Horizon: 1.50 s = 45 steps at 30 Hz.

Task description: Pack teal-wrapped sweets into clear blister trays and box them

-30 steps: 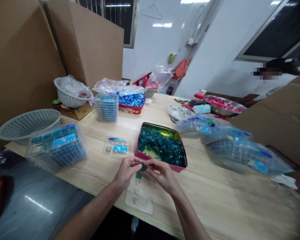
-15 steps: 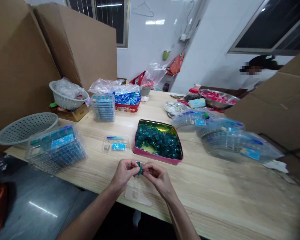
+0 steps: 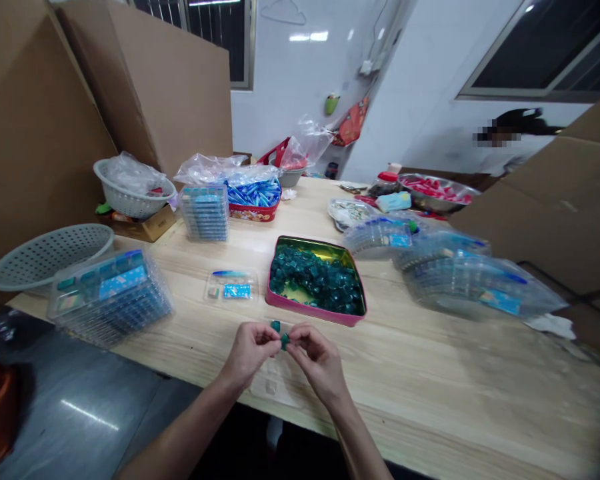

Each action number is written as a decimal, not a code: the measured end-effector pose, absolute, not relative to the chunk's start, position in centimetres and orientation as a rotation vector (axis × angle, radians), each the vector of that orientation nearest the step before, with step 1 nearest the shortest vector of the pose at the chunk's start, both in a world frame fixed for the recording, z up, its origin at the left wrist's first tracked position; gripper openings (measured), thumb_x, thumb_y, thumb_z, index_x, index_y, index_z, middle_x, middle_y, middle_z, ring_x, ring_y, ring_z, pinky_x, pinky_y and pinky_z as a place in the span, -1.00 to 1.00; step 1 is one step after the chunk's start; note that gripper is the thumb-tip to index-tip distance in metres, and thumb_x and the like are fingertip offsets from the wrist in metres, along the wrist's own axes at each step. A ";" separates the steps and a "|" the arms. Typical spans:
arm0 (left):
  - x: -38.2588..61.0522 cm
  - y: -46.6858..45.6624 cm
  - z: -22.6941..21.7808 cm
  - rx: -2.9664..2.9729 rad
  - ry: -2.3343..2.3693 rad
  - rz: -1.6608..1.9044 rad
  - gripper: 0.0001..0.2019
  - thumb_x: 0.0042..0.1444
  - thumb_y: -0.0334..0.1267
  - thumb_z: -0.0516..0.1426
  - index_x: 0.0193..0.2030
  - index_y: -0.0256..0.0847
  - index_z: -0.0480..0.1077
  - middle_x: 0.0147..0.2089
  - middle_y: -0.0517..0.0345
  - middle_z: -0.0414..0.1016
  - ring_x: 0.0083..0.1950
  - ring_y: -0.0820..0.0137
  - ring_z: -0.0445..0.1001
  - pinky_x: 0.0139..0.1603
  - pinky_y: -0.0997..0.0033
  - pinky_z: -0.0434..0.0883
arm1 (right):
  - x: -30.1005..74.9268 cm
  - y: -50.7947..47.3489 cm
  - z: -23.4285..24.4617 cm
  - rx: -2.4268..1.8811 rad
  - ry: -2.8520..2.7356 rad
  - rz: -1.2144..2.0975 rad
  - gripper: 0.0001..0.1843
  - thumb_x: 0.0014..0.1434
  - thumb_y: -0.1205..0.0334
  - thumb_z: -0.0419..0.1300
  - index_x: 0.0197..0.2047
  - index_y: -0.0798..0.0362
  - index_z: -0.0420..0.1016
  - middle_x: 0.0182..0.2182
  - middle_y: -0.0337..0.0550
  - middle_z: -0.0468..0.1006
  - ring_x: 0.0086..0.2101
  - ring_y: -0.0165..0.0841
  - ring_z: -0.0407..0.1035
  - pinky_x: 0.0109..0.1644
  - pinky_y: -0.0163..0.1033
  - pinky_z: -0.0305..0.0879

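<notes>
Between the fingertips of my left hand (image 3: 253, 352) and my right hand (image 3: 316, 357) is a small dark-green translucent piece (image 3: 285, 342), pinched from both sides. Just beyond my left fingertips shows a second green square (image 3: 276, 326). Beneath both hands lies a clear plastic tray (image 3: 280, 395), partly covered by them. Straight ahead stands a pink-rimmed tin (image 3: 310, 309) with many such green pieces (image 3: 325, 277) heaped inside. Left of the tin, a clear tray (image 3: 230, 287) holds a blue pen, a blue patterned packet and a small block.
Stacked filled trays stand left (image 3: 113, 293) and behind (image 3: 205, 213). A red tin of blue pens (image 3: 253, 212) is at the back. Fanned-out trays (image 3: 460, 277) lie right, near a metal bowl (image 3: 437, 193). A perforated basket (image 3: 50, 257) sits at the left edge. Another person is at back right.
The green piece has shifted slightly right between my fingertips, and the second green square shows more clearly beside my left fingers. Both hands stay over the clear tray.
</notes>
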<state>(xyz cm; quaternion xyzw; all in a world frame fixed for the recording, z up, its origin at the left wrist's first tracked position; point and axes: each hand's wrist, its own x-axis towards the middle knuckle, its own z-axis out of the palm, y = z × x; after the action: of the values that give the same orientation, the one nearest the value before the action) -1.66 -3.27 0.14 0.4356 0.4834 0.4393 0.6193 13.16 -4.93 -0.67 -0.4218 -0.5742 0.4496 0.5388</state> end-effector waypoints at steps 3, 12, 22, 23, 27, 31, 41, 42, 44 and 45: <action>-1.8 -3.3 0.2 1.032 1.128 1.030 -0.93 -0.28 -0.37 0.22 -0.58 -0.33 0.45 -0.59 0.21 0.42 -0.52 0.51 0.31 -0.44 0.51 0.21 | 13.2 -5.0 -0.6 -1.014 -1.377 1.037 -0.88 0.06 0.21 0.29 -0.36 0.02 0.42 -0.36 -0.17 0.40 -0.32 -0.34 0.34 -0.24 -0.27 0.32; -2.1 -3.4 1.4 0.889 0.975 0.998 -0.94 -0.33 -0.42 0.23 -0.60 -0.33 0.43 -0.60 0.22 0.39 -0.51 0.54 0.28 -0.40 0.53 0.19 | 13.1 -5.3 -1.0 -0.972 -1.081 1.443 -0.69 -0.10 0.18 0.41 -0.27 0.02 0.47 -0.47 -0.26 0.44 -0.45 -0.42 0.30 -0.34 -0.34 0.25; -2.2 -3.3 1.6 0.785 0.865 1.039 -0.91 -0.34 -0.48 0.20 -0.60 -0.30 0.37 -0.54 0.21 0.43 -0.48 0.52 0.35 -0.37 0.52 0.25 | 12.6 -5.1 -0.9 -0.888 -0.918 1.533 -0.73 -0.16 0.19 0.42 -0.39 0.05 0.45 -0.50 -0.28 0.41 -0.47 -0.43 0.29 -0.36 -0.34 0.21; -2.3 -3.2 1.5 0.779 0.867 1.027 -0.90 -0.34 -0.48 0.20 -0.59 -0.30 0.37 -0.55 0.23 0.41 -0.50 0.53 0.33 -0.39 0.53 0.23 | 12.7 -5.1 -1.0 -0.906 -0.929 1.527 -0.73 -0.15 0.20 0.42 -0.40 0.05 0.45 -0.50 -0.28 0.42 -0.48 -0.44 0.28 -0.37 -0.34 0.20; -2.8 -2.7 1.2 0.858 0.923 1.000 -0.87 -0.33 -0.45 0.24 -0.55 -0.32 0.37 -0.59 0.27 0.36 -0.54 0.58 0.26 -0.46 0.57 0.16 | 13.3 -4.8 -1.0 -0.981 -1.013 1.516 -0.76 -0.11 0.19 0.40 -0.41 0.07 0.45 -0.55 -0.29 0.42 -0.54 -0.47 0.27 -0.43 -0.36 0.20; -3.1 -2.2 0.8 0.988 0.958 0.960 -0.87 -0.31 -0.44 0.23 -0.54 -0.32 0.36 -0.58 0.26 0.36 -0.53 0.57 0.28 -0.45 0.57 0.17 | 13.6 -4.4 -0.7 -1.023 -1.090 1.573 -0.76 -0.09 0.14 0.37 -0.41 0.08 0.45 -0.59 -0.29 0.41 -0.56 -0.47 0.27 -0.45 -0.36 0.20; -3.5 -2.7 -1.1 1.616 1.223 0.709 -0.86 -0.19 -0.56 0.06 -0.51 -0.28 0.34 -0.56 0.26 0.31 -0.50 0.51 0.28 -0.45 0.54 0.18 | 12.7 -4.5 -3.4 -1.274 -1.328 1.420 -0.91 -0.14 0.30 0.18 -0.50 0.06 0.31 -0.65 -0.36 0.30 -0.64 -0.50 0.16 -0.56 -0.40 0.08; -3.4 -2.8 -1.1 1.725 1.290 0.679 -0.84 -0.17 -0.57 0.05 -0.50 -0.27 0.35 -0.56 0.26 0.31 -0.50 0.49 0.29 -0.44 0.52 0.17 | 12.6 -4.5 -3.6 -1.304 -1.389 1.351 -0.95 -0.14 0.32 0.14 -0.51 0.06 0.30 -0.65 -0.35 0.30 -0.62 -0.49 0.17 -0.55 -0.39 0.08; -3.1 -3.0 -1.3 1.898 1.397 0.629 -0.82 -0.12 -0.58 0.03 -0.48 -0.26 0.36 -0.53 0.23 0.34 -0.47 0.46 0.31 -0.42 0.50 0.17 | 12.4 -4.4 -3.8 -1.366 -1.502 1.195 -0.97 -0.13 0.36 0.08 -0.54 0.06 0.28 -0.63 -0.32 0.30 -0.59 -0.46 0.20 -0.51 -0.39 0.10; -3.0 -3.0 -1.3 1.961 1.437 0.603 -0.82 -0.09 -0.57 0.02 -0.45 -0.25 0.37 -0.51 0.20 0.37 -0.45 0.44 0.33 -0.40 0.48 0.18 | 12.3 -4.4 -3.9 -1.396 -1.547 1.131 -0.96 -0.13 0.37 0.06 -0.54 0.05 0.26 -0.63 -0.32 0.30 -0.57 -0.45 0.20 -0.49 -0.38 0.10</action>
<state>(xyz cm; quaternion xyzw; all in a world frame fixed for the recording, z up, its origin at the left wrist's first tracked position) -2.98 -3.00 -1.33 0.7435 0.5449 0.2287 0.3130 12.31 -4.42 -3.88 -0.5455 -0.6047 0.4421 0.3759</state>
